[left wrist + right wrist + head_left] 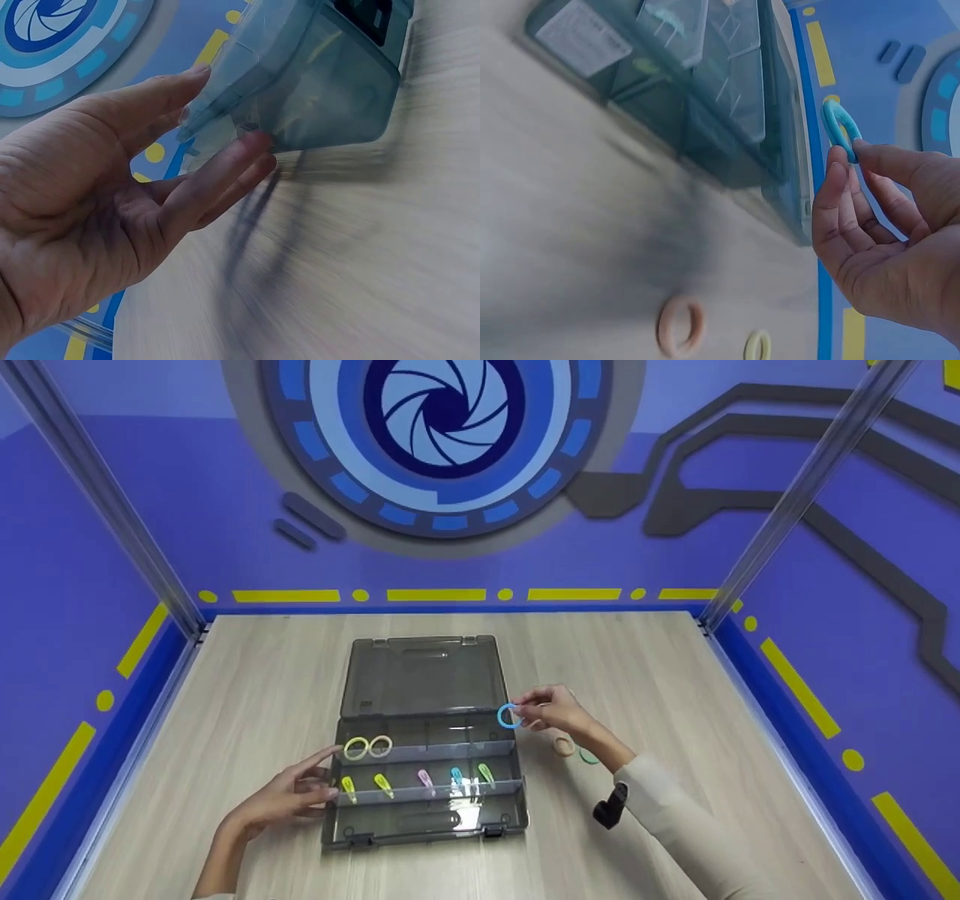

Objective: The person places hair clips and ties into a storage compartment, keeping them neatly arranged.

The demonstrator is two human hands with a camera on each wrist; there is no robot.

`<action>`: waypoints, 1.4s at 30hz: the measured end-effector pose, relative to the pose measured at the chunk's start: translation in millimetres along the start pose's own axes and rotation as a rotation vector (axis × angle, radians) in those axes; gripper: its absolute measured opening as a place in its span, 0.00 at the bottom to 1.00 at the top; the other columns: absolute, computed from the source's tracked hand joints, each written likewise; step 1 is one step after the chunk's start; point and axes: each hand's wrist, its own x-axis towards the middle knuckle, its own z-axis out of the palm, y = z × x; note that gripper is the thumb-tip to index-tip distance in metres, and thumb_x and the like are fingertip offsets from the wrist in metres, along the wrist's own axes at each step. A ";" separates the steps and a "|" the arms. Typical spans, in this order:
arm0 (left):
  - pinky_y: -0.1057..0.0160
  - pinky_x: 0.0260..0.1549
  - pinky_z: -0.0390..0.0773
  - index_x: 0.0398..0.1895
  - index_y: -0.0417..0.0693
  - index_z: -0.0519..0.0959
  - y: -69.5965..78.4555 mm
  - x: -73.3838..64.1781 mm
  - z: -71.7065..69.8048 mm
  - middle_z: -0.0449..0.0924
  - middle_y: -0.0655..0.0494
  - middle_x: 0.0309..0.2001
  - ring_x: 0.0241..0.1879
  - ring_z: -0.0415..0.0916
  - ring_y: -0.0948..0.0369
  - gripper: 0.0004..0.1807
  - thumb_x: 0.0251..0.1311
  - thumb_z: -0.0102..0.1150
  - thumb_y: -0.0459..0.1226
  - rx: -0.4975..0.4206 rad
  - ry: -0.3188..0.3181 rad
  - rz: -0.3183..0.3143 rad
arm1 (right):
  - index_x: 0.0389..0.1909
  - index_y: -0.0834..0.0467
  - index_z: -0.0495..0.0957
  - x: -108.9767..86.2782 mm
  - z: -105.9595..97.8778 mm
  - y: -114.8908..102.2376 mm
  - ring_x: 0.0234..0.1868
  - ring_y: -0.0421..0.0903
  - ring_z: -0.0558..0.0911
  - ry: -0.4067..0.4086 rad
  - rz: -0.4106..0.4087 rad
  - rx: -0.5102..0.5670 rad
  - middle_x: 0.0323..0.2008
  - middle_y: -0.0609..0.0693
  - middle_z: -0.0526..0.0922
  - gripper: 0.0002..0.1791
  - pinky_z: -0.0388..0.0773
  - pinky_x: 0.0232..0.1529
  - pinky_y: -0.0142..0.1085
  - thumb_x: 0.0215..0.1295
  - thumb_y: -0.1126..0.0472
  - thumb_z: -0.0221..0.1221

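Note:
A light blue hair tie (500, 715) is pinched between the thumb and fingertips of my right hand (551, 711), over the right edge of a grey see-through box (425, 836) with its lid (424, 679) laid back. My left hand (281, 795) rests at the box's left side, fingers spread and loosely bent. In the back compartment stand a yellow hair tie (346, 749) and a beige hair tie (391, 747), side by side. The middle compartment holds several snap hair clips (383, 785), yellow, pink, blue and green. In the right wrist view, the blue hair tie (828, 126) stands clear of the box.
On the table (637, 660), right of the box, lie a tan hair tie (556, 748) and a green hair tie (589, 760), under the right forearm. Blue panels (450, 570) with metal posts (795, 510) enclose the table at the back and sides.

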 end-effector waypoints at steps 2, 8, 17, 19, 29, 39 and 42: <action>0.48 0.48 0.85 0.82 0.49 0.50 -0.7 -0.4 1.3 0.63 0.26 0.66 0.53 0.81 0.53 0.44 0.70 0.64 0.41 -0.001 0.003 -0.005 | 0.52 0.73 0.80 3.2 6.5 -1.7 0.34 0.41 0.87 -0.003 0.006 0.020 0.34 0.49 0.88 0.16 0.85 0.38 0.34 0.70 0.65 0.62; 0.49 0.46 0.85 0.82 0.50 0.51 -2.7 -2.6 3.5 0.64 0.28 0.65 0.50 0.80 0.54 0.45 0.68 0.65 0.41 0.005 0.017 -0.030 | 0.51 0.71 0.80 13.8 24.1 -5.4 0.34 0.42 0.87 -0.038 0.003 0.070 0.33 0.48 0.87 0.15 0.86 0.41 0.38 0.69 0.65 0.62; 0.57 0.41 0.84 0.81 0.53 0.52 -3.4 0.0 3.1 0.63 0.33 0.65 0.47 0.77 0.57 0.46 0.66 0.67 0.42 -0.034 0.037 -0.071 | 0.51 0.73 0.79 31.5 45.4 -11.9 0.31 0.40 0.86 -0.069 -0.011 0.135 0.33 0.50 0.87 0.14 0.86 0.38 0.34 0.69 0.69 0.61; 0.59 0.40 0.84 0.81 0.54 0.52 -2.9 0.7 3.4 0.62 0.33 0.66 0.47 0.77 0.58 0.46 0.66 0.68 0.43 -0.037 0.044 -0.083 | 0.51 0.74 0.78 35.6 50.1 -12.6 0.31 0.40 0.86 -0.055 0.000 0.158 0.32 0.49 0.86 0.14 0.85 0.36 0.32 0.69 0.71 0.61; 0.60 0.40 0.83 0.81 0.57 0.52 -3.1 3.8 3.2 0.62 0.37 0.66 0.48 0.76 0.58 0.46 0.66 0.67 0.44 -0.063 0.046 -0.100 | 0.48 0.77 0.79 52.9 76.9 -10.6 0.26 0.39 0.84 -0.005 0.007 0.220 0.27 0.48 0.85 0.12 0.84 0.31 0.31 0.67 0.73 0.62; 0.61 0.39 0.84 0.82 0.55 0.51 -1.5 4.4 0.2 0.63 0.38 0.65 0.47 0.76 0.59 0.45 0.67 0.66 0.43 -0.059 0.037 -0.094 | 0.44 0.78 0.80 62.3 101.8 -6.9 0.26 0.40 0.85 -0.004 -0.056 0.184 0.33 0.63 0.88 0.11 0.87 0.34 0.36 0.64 0.75 0.64; 0.61 0.40 0.84 0.82 0.55 0.51 -2.1 4.6 0.6 0.63 0.38 0.64 0.47 0.76 0.59 0.45 0.67 0.66 0.43 -0.060 0.041 -0.095 | 0.42 0.76 0.82 62.7 108.6 -5.5 0.25 0.40 0.86 0.015 -0.088 0.110 0.34 0.67 0.88 0.09 0.87 0.34 0.38 0.63 0.74 0.65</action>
